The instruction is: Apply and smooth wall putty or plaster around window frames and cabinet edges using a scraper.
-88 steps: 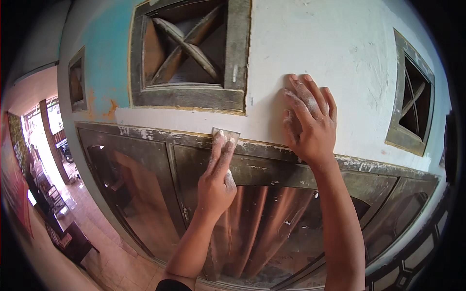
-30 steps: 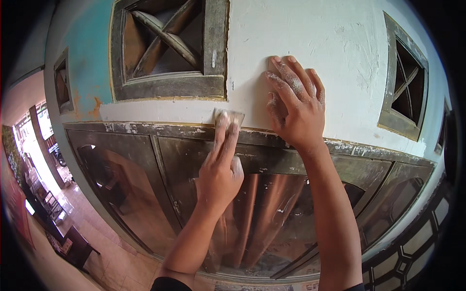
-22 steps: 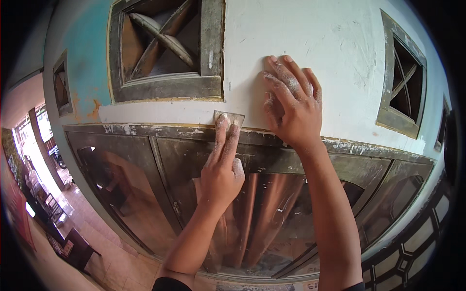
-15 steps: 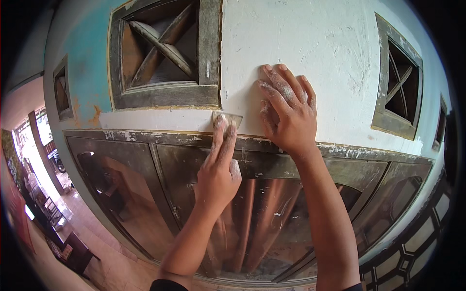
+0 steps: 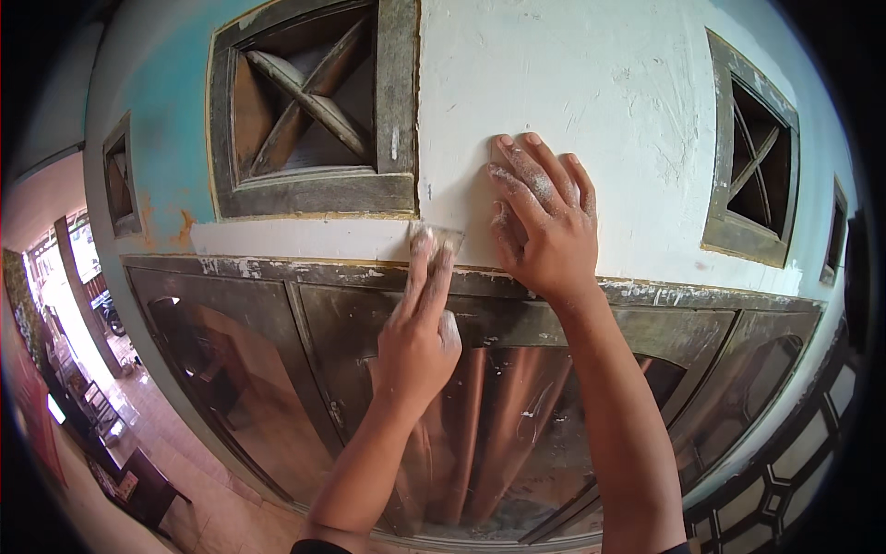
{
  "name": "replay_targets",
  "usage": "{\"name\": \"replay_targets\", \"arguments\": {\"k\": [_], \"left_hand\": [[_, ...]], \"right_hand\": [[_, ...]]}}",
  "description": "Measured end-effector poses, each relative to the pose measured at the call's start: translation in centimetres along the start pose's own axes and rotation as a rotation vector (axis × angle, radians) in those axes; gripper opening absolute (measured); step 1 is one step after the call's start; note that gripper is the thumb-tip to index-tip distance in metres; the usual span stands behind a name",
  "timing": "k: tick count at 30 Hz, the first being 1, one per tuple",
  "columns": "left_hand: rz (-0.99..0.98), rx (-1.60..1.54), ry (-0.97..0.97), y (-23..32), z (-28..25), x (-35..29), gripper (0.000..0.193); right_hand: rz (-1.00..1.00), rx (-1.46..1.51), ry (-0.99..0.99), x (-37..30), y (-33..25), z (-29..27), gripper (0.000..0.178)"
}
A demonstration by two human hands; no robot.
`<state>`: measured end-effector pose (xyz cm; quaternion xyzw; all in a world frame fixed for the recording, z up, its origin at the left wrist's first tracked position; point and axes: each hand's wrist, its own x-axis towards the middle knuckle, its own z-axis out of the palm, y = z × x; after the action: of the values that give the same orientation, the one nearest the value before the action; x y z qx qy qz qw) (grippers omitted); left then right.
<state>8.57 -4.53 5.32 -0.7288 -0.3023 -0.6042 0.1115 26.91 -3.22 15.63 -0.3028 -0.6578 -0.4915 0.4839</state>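
Observation:
My left hand (image 5: 421, 337) presses a small, flat, greyish rectangular piece (image 5: 450, 238) to the white wall strip, two fingers stretched over it and the others curled in. The piece lies just under the lower right corner of a dark wooden vent frame (image 5: 305, 196); whether it is sandpaper or a thin scraper blade cannot be made out. Farther right, my right hand (image 5: 554, 226) rests on the white wall (image 5: 572, 74) with fingers stretched and slightly spread. A thin edge shows beside its index fingertip, but what lies under the palm is hidden. White powder coats both hands.
Below the wall strip runs a worn dark wooden window frame (image 5: 669, 294) with glass panes and brown curtains (image 5: 471, 434). Another cross-barred vent (image 5: 752, 162) is at the right. Tiled floor and a dark chair (image 5: 148, 489) are at the lower left.
The flat piece and my left fingertips have slid slightly down and right along the strip. My right hand stays flat in nearly the same place. The view has shifted slightly.

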Motion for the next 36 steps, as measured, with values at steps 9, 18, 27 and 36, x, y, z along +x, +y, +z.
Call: {"name": "replay_targets", "arguments": {"k": [9,18,27,36], "left_hand": [[0.026,0.021,0.053,-1.4,0.6,-1.0,0.080],[0.003,-0.031,0.042,-0.6,0.9,-1.3,0.080],[-0.011,-0.060,0.015,-0.4,1.1,-2.2,0.082],[0.049,-0.027,0.002,-1.0,0.9,-1.5,0.086]], "right_hand": [[-0.011,-0.023,0.010,0.1,0.0,0.2,0.039],[-0.005,-0.028,0.000,0.0,0.2,0.0,0.039],[-0.004,-0.027,0.012,-0.1,0.2,0.1,0.038],[-0.006,-0.008,-0.002,-0.1,0.2,0.1,0.047]]}}
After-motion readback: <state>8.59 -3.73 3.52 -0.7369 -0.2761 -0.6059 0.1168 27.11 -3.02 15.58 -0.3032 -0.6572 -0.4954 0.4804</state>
